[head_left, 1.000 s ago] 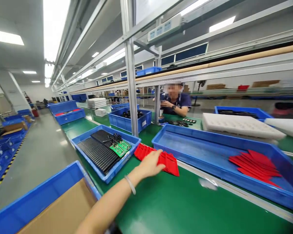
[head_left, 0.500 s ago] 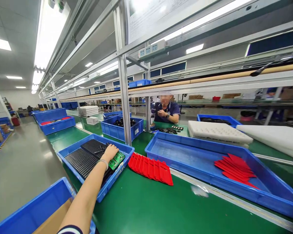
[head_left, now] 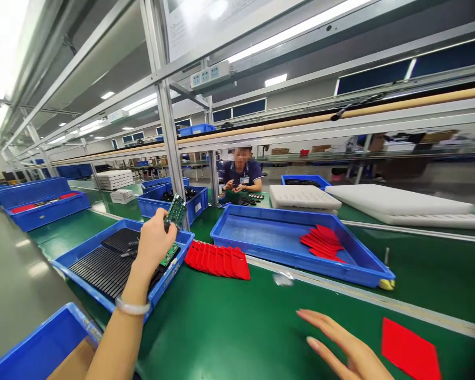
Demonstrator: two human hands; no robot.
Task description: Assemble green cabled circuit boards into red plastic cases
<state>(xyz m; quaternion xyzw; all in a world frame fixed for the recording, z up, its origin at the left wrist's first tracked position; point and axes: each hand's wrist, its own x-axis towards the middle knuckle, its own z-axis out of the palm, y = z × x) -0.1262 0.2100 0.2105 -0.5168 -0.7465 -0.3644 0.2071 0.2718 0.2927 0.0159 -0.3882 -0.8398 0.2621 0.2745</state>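
My left hand (head_left: pixel 155 240) is closed on a green circuit board (head_left: pixel 177 211), held tilted above a blue bin (head_left: pixel 126 226). Inside that bin lie black ribbed panels (head_left: pixel 103 272), dark cables and another green board (head_left: pixel 170 254) under my wrist. Over the green work surface (head_left: pixel 221 327), my right hand (head_left: pixel 346 345) is open with fingers apart and nothing in it. To its right lies a flat red sheet (head_left: pixel 410 348). A fanned row of red pieces (head_left: pixel 217 259) rests just right of the bin.
A long blue tray (head_left: pixel 257 248) with red sheets (head_left: pixel 322 243) stands across the surface. Behind it are white foam slabs (head_left: pixel 304 198) and a seated person (head_left: pixel 242 171). A metal post (head_left: pixel 169 132) rises behind the bin. Another blue bin (head_left: pixel 43 343) is at lower left.
My left hand has lifted a circuit board out of the bin. My right hand and the single red sheet have come into view as the camera turned right.
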